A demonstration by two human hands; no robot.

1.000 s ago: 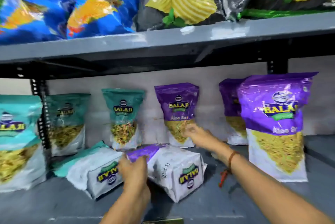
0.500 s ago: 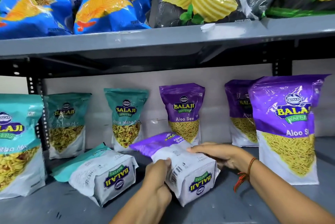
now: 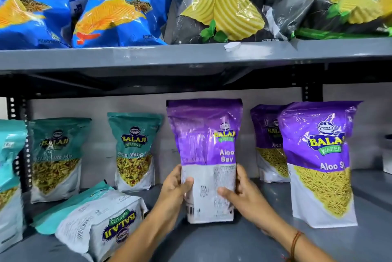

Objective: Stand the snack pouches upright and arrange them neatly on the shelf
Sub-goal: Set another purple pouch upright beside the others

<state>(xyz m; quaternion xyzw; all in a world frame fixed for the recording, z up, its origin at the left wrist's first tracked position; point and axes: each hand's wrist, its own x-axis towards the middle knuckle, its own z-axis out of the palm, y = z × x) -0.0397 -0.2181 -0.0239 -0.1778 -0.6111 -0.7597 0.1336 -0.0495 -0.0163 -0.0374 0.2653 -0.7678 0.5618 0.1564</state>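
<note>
A purple Aloo Sev pouch (image 3: 206,147) stands upright at the middle of the grey lower shelf (image 3: 212,242), its side turned toward me. My left hand (image 3: 176,189) grips its lower left edge and my right hand (image 3: 241,196) grips its lower right edge. A teal pouch (image 3: 93,217) lies flat on the shelf to the left, its base facing me. Two more purple pouches stand at the right, one in front (image 3: 320,162) and one behind (image 3: 269,145). Teal pouches stand at the back (image 3: 133,151) and further left (image 3: 55,160).
Another teal pouch (image 3: 10,177) stands at the far left edge. The upper shelf (image 3: 191,56) holds blue chip bags (image 3: 118,13) and black chip bags (image 3: 220,7) just above the pouch tops. A black perforated upright (image 3: 19,145) runs behind the left pouches.
The purple pouch that lay flat on the shelf now stands upright, lifted and turned by both hands. It now hides the purple pouch that stood behind it.
</note>
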